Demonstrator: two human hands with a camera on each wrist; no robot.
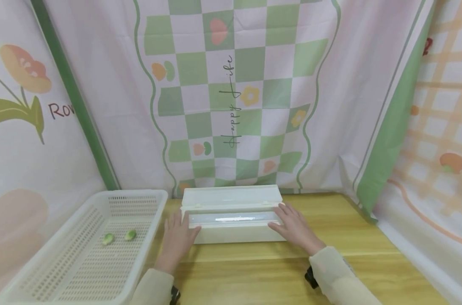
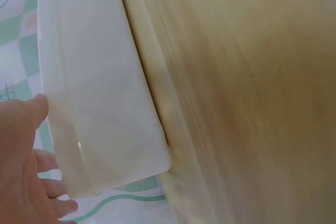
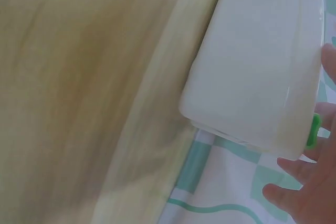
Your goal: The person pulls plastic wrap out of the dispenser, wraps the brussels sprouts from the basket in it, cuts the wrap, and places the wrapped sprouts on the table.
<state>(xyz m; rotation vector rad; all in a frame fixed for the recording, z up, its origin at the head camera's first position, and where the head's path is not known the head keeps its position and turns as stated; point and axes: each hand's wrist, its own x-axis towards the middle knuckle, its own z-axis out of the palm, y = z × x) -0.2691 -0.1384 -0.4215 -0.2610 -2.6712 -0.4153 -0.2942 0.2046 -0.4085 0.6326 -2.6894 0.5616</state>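
A long white cling film box (image 1: 240,235) lies on the table with its lid (image 1: 232,195) swung up at the back. Inside shows a shiny, clear roll of film (image 1: 231,219). At the box's left end is my left hand (image 1: 176,237), its thumb at the front upper edge and its fingers extended by the end wall. My right hand (image 1: 294,226) is at the opposite end in much the same way, fingers spread. In the right wrist view a small green piece (image 3: 314,130) shows between the box and the fingers, some of which are partly hidden.
To the left stands a white perforated basket (image 1: 160,212) holding two small green-and-white pieces (image 1: 108,239) (image 1: 130,234). The wooden table (image 1: 246,275) extends in front of the box. Behind it hangs a green-checked cloth (image 1: 250,123), and more printed cloth hangs at both sides.
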